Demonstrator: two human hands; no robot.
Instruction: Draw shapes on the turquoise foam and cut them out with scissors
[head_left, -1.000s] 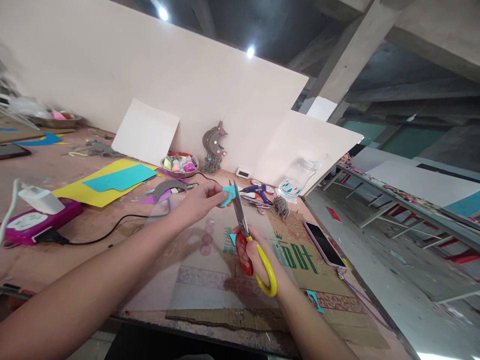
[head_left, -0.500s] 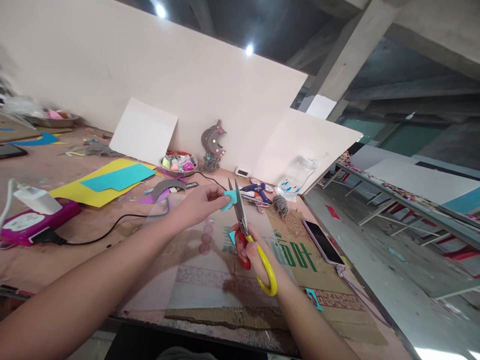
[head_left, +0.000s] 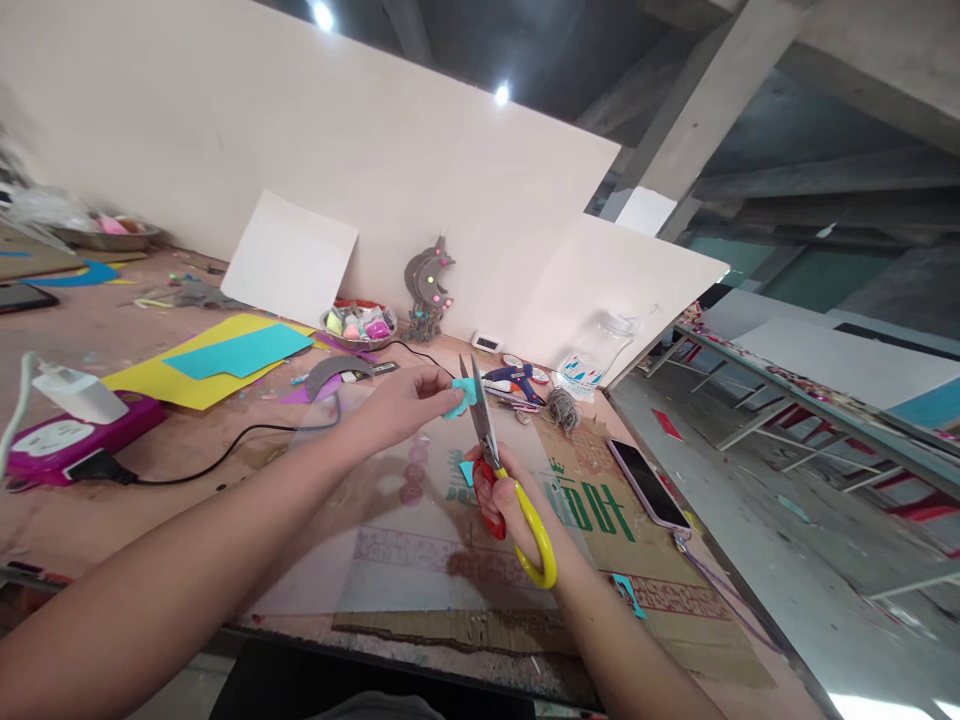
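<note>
Between the thumb and fingers of my left hand (head_left: 409, 405) is a small piece of turquoise paper (head_left: 463, 396). My right hand (head_left: 517, 500) grips scissors (head_left: 484, 425) by their red and yellow handles. The scissor blades point up and stand slightly apart, right at the right side of the paper piece. Below them lies cardboard with green print (head_left: 600, 510), partly under a clear sheet (head_left: 397, 570). One turquoise scrap (head_left: 628, 596) rests on the cardboard, and another (head_left: 467, 473) shows beside my right hand.
Yellow paper (head_left: 150, 380) and a larger turquoise sheet (head_left: 240, 355) lie left, near a purple power strip (head_left: 82, 440) with a black cable. Farther back are a glue gun (head_left: 514, 380), twine (head_left: 562, 408) and a jar (head_left: 596, 355). A phone (head_left: 649, 483) lies right.
The view has shifted slightly. Both hands stay in nearly the same place, with the paper piece and the scissors still held; the paper looks slightly turned.
</note>
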